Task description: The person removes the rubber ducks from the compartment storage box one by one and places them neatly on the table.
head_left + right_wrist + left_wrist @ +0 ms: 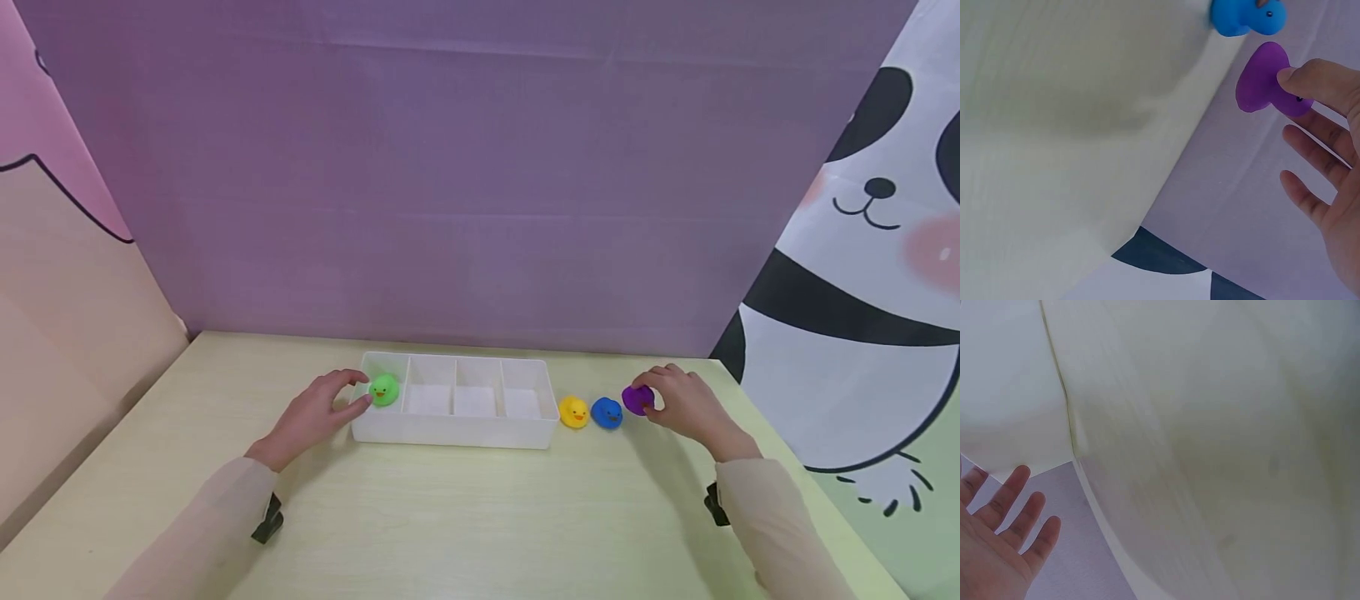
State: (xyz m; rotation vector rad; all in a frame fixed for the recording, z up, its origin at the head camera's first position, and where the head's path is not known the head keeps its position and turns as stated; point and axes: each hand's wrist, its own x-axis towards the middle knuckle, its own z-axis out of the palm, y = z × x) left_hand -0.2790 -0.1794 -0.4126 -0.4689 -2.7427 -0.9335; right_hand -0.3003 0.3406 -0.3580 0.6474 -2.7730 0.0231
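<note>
A green rubber duck [384, 390] shows in the leftmost compartment of a white divided tray [450, 432]. At the tray's left end is my left hand [318, 412], thumb and forefinger apart beside the duck. In the left wrist view, the visible fingers [1040, 540] of that hand are spread and loosely extended. Farther right, my right hand [684, 404] pinches a purple rubber duck [1264, 81] between thumb and fingers, tilted above the table. A blue rubber duck [607, 412] and a yellow one [574, 412] sit between the tray and the right hand.
The pale wooden table [465, 517] ends at a purple backdrop [450, 208] behind the tray. A panda-print panel [862, 333] borders the right side, and a pink and beige panel [67, 292] the left.
</note>
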